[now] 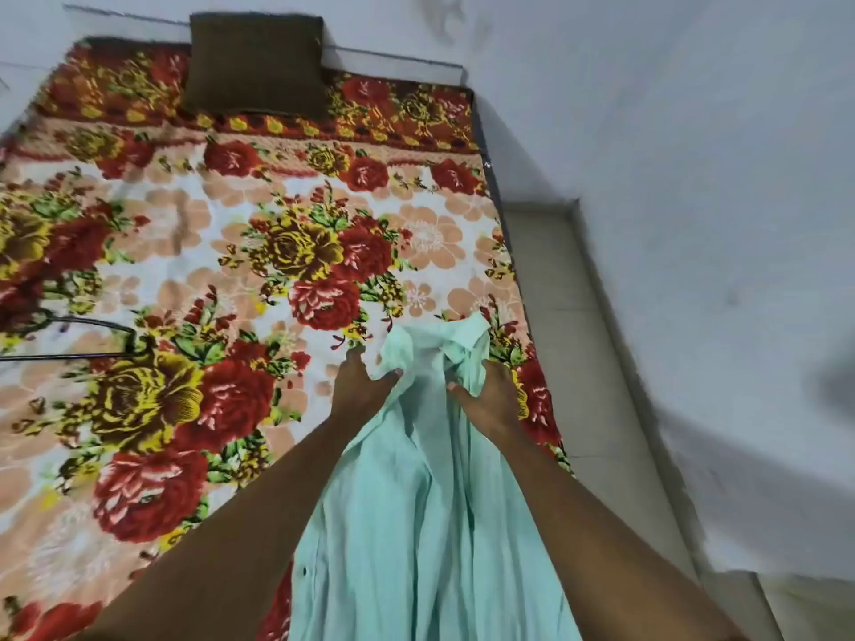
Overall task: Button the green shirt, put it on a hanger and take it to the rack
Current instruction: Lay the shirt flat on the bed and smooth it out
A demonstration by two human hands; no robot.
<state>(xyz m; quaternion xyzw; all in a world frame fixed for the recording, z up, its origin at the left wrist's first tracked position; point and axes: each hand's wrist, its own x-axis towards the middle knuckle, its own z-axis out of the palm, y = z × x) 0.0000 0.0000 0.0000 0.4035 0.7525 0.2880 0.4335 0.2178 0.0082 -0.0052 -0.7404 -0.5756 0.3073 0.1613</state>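
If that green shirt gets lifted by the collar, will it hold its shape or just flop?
Probably flop: the green shirt already lies in soft folds and bunches where the left hand and right hand grip it. It looks thin, so likely light. On the floral blanket it would probably drag and wrinkle rather than slide.

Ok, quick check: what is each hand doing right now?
Left hand: grips the green shirt near its collar.
Right hand: grips the other side of the shirt near the collar.
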